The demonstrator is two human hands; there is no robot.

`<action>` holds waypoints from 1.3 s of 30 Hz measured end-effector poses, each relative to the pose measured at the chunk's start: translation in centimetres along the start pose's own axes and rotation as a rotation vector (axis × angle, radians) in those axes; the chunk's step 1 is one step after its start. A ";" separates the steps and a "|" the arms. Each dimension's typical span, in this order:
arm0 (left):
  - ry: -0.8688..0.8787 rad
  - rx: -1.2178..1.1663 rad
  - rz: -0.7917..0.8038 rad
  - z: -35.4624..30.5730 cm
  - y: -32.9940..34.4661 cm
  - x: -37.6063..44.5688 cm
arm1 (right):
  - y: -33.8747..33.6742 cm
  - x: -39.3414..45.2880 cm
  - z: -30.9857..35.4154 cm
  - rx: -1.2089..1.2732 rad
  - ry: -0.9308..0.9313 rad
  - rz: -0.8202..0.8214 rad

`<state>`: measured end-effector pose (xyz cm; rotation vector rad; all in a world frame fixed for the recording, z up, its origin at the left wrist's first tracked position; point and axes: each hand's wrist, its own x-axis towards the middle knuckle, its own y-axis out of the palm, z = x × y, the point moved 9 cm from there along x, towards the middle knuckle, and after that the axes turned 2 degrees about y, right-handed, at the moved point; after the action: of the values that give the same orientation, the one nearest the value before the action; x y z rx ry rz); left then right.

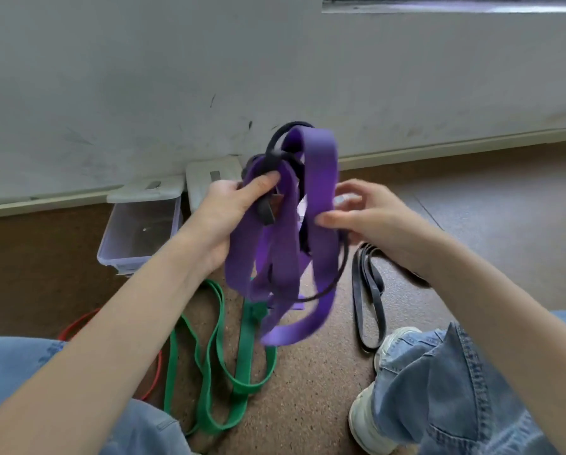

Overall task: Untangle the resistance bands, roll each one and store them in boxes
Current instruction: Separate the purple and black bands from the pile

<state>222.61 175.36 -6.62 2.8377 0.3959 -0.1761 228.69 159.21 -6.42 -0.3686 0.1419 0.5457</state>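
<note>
We are early in the job, by our reading: nothing is rolled and nothing sits in a box. Our left hand [232,211] grips the top of the tangle, thumb curled over a bunch of purple resistance band [317,178] and a thin dark band [275,142] that loops through it. Our right hand [370,215] pinches one purple strand between thumb and fingers, the other fingers loosely curved, as if to draw that loop free. The purple loops hang down between our knees, the lowest ends blurred, close above the floor. On the floor [324,389] a green band [242,366] lies spread in long loops beneath the tangle, a red band [78,323] shows partly behind our left forearm, and a black band [367,300] lies to the right near our shoe [363,418]; these look separated already but not rolled. A clear plastic box [137,238] stands open by the wall with its lid [147,190] behind it, apparently empty. A second lid [212,178] leans nearby. Left to do: free the purple and dark bands, roll all, and box them.
</note>
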 end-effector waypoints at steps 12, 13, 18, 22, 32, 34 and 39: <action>-0.076 0.161 0.107 0.2 1.5 -0.5 | 2.1 -1.6 1.1 -0.052 -0.077 0.285; -0.069 0.174 0.108 0.2 1.7 -0.5 | 2.6 -1.8 1.2 -0.033 -0.088 0.313; -0.045 0.203 0.081 -0.2 1.5 -0.7 | 2.4 -0.9 1.8 0.190 -0.111 0.196; -0.064 0.250 0.087 0.3 1.9 -1.0 | 3.1 -0.2 1.9 -0.412 -0.272 -0.025; 0.086 0.483 -0.087 -1.3 -3.1 1.8 | -3.6 -0.1 2.6 -0.579 -0.201 -0.382; 0.143 0.799 -0.103 -0.8 -3.3 2.0 | -3.6 0.3 1.5 -0.487 -0.080 -0.330; 0.267 1.170 0.050 0.5 -0.2 0.6 | -3.3 0.1 -0.4 0.169 0.096 -0.301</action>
<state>223.07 175.53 -7.21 4.0471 0.3321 0.0028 230.52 156.45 -5.85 -0.2449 0.2196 0.2163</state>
